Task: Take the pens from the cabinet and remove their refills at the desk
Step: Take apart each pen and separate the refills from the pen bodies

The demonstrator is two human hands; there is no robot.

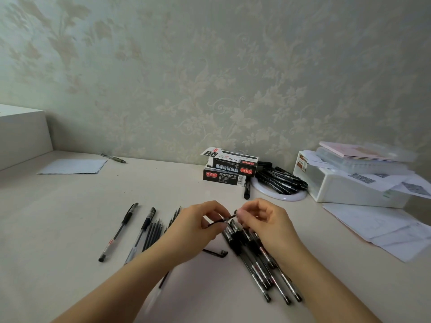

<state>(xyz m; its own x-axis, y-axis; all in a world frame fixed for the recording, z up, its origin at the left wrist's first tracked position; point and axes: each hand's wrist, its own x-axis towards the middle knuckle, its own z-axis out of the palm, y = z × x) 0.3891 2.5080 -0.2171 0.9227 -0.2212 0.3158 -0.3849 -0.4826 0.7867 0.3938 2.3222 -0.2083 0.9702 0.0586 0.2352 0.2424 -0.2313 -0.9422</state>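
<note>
Both hands meet over the middle of the desk. My left hand and my right hand each pinch one end of a thin black refill, held level between them. Beneath my right hand lies a pile of several black pens, fanned toward the front edge. To the left two whole pens lie side by side, and next to them a bundle of loose refills. A small black pen part sits below my left hand.
Two stacked pen boxes stand at the back, with a heap of black markers on a white ring beside them. A white box with booklets and loose papers fills the right. A sheet and a pen lie far left.
</note>
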